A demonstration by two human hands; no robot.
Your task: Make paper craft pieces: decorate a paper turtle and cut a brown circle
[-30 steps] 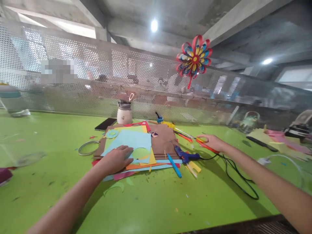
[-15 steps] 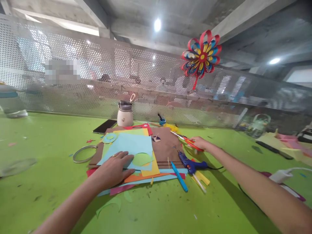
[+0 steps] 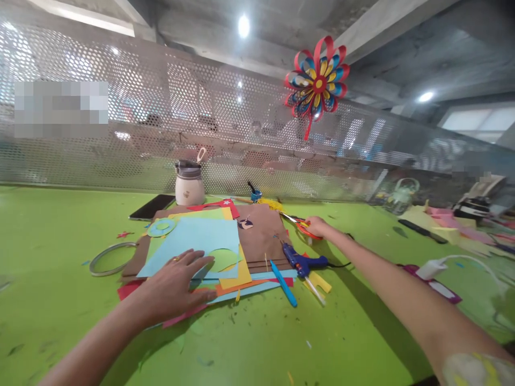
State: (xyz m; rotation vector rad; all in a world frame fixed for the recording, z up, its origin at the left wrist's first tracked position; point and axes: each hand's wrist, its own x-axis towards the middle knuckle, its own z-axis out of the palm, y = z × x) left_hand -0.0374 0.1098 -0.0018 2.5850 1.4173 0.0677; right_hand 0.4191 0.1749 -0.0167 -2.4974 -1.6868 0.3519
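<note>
My left hand [image 3: 177,281] lies over the lower left of a light blue paper sheet [image 3: 189,233], its fingers stretched out and holding nothing. The sheet has a round hole near its lower right corner, showing green paper beneath. Under it are yellow and green sheets and a brown paper stack [image 3: 261,230]. A light blue paper ring [image 3: 161,228] rests at the sheet's upper left. Right of the brown stack, my right hand [image 3: 317,227] is closed around the red-orange handles of scissors [image 3: 300,224], blades pointing left toward the stack. Its fingers are partly hidden.
A blue glue gun [image 3: 301,261] and a blue pen [image 3: 284,284] lie before my right hand. Behind the papers stand a bottle [image 3: 190,185] and a phone [image 3: 153,207]. A tape-like ring [image 3: 112,260] lies left, a white plug [image 3: 430,269] right. A perforated screen [image 3: 233,155] borders the table.
The view has turned right, so the scene shifts left. The scissors in my right hand have moved slightly away from the brown stack. My left hand has shifted slightly rightward over the papers.
</note>
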